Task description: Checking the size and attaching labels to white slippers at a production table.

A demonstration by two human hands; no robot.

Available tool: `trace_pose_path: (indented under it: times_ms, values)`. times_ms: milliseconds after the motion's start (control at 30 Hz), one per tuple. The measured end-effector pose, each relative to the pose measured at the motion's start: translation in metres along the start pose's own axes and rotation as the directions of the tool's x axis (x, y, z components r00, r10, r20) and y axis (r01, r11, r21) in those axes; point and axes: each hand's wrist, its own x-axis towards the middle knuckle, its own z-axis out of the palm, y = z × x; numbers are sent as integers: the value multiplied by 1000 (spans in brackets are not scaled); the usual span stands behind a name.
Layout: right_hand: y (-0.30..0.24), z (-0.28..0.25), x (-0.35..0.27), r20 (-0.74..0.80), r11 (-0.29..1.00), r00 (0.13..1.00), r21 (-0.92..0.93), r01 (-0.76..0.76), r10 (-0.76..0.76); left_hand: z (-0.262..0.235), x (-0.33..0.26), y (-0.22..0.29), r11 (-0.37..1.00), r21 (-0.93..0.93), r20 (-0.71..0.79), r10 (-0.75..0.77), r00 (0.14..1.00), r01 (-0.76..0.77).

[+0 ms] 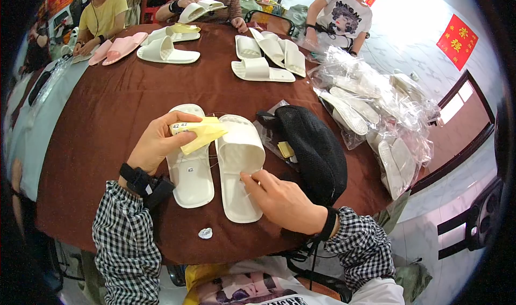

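Note:
Two white slippers lie side by side in front of me, toes pointing away. In my left hand [157, 140], thumb and fingers pinch a yellow sheet of stickers [207, 134] over the strap of the left slipper [192, 184]. A small white sticker [190, 170] is on that slipper's footbed. My right hand [277, 197] is closed, its fingertips at the footbed of the right slipper [239, 160]. Whatever is between those fingertips is too small to make out. A round white sticker [205, 233] lies on the table near its front edge.
A black mesh bag [309, 149] sits just right of the slippers, a yellow piece [286, 150] beside it. Bagged slippers [371, 101] pile up along the right edge. White slippers [263, 69] and pink ones [121, 48] lie farther back; three people sit across the brown-covered table [118, 101].

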Motion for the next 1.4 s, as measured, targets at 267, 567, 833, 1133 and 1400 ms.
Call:
trace_pose_path:
  times_ms: [267, 567, 833, 1133, 1400]
  values:
    - [-4, 7, -4, 18, 993, 1000, -121, 7, -5, 2, 3, -3, 997, 55, -17, 48, 999, -47]
    - [-2, 1, -8, -26, 1000, 1000, 29, 2, -1, 3, 1, -2, 1000, 19, -21, 20, 1000, -20]
    - [3, 1, -4, -6, 998, 998, 4, 62, -62, 0, 1, -3, 999, 4, -9, 37, 999, -37]
    - [3, -2, -2, 11, 997, 999, 69, 32, -33, -1, -4, 9, 993, -11, -20, 120, 993, -120]
    - [4, -3, -5, -13, 988, 1000, 155, 9, -7, -15, -9, 16, 955, -123, -127, 254, 959, -270]
